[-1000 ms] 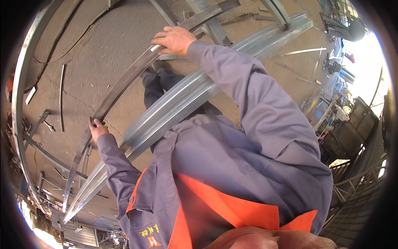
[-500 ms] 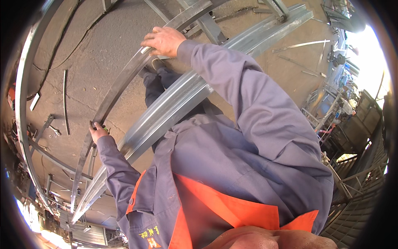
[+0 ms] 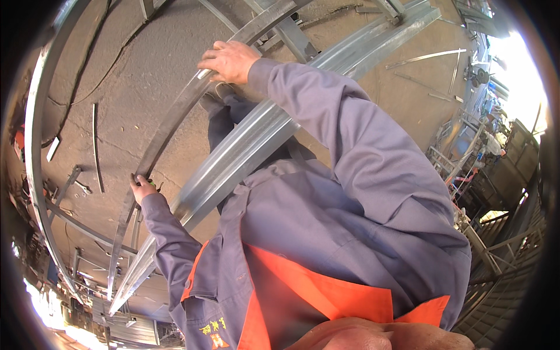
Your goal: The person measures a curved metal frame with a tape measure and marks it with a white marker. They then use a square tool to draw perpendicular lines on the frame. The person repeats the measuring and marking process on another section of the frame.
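A long grey steel bar (image 3: 169, 121) runs slantwise in front of me, from the top middle to the lower left. My right hand (image 3: 230, 62) lies over its far stretch, fingers bent around the edge. A small pale, bright piece (image 3: 202, 74) shows at those fingertips; what it is I cannot tell. Closer in, my left hand (image 3: 142, 188) is closed at the bar's side, its fingertips on the metal. Some small dark and yellow-green thing (image 3: 155, 185) peeks out by that palm, mostly hidden. Between the bar and my body lies a wide ribbed steel channel (image 3: 239, 153).
At the far left another long steel bar (image 3: 34, 146) stretches along, with a cable (image 3: 87, 96) on the floor inside it. A thin dark strip (image 3: 95, 146) and a wrench-like tool (image 3: 84, 188) lie on the concrete. Metal frames and clutter (image 3: 461, 140) fill the right side.
The whole view has shifted slightly, with the things at the left sliding right and down. Both hands keep their places along the bar.
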`<state>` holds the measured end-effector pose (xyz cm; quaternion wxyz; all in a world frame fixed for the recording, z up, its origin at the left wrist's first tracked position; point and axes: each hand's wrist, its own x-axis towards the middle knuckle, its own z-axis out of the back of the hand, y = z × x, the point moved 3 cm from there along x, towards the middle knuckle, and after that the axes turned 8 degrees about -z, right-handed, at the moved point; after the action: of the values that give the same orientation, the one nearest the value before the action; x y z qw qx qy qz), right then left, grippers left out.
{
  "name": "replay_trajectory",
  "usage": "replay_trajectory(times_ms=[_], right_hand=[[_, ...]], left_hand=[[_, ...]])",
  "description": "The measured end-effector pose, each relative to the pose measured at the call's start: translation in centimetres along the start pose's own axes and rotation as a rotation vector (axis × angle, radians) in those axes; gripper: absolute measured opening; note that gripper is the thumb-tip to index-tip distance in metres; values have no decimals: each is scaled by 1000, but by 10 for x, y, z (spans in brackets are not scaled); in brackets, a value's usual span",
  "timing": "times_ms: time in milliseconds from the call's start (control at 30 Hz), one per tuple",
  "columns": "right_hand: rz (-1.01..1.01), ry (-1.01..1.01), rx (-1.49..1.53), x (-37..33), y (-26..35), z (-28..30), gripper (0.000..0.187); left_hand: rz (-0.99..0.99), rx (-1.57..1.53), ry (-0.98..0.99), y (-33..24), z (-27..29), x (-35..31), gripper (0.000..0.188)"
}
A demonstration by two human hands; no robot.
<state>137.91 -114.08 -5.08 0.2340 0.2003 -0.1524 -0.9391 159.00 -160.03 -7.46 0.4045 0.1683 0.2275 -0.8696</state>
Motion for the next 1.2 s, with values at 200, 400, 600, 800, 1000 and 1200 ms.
replay_trajectory(times_ms=[200,400,600,800,1000,1200], right_hand=[[-25,-35,15,-1,1,-2,50],[-47,-75,26,-5,6,2,47],[-213,-331,297,-33,19,29,41],[-585,-308,880,-87,-17,51,42],[-560,-130,1073,-160,-82,82,47],[-140,-149,909,-197,-148,97,36]], left_hand=[[-51,49,13,7,-2,10,47],[-81,35,17,21,-4,14,50],[-95,-98,29,19,-3,12,52],[-78,-204,-24,-22,3,-30,52],[-109,-801,39,-123,-34,-130,48],[81,-1363,173,-219,-103,-251,54]])
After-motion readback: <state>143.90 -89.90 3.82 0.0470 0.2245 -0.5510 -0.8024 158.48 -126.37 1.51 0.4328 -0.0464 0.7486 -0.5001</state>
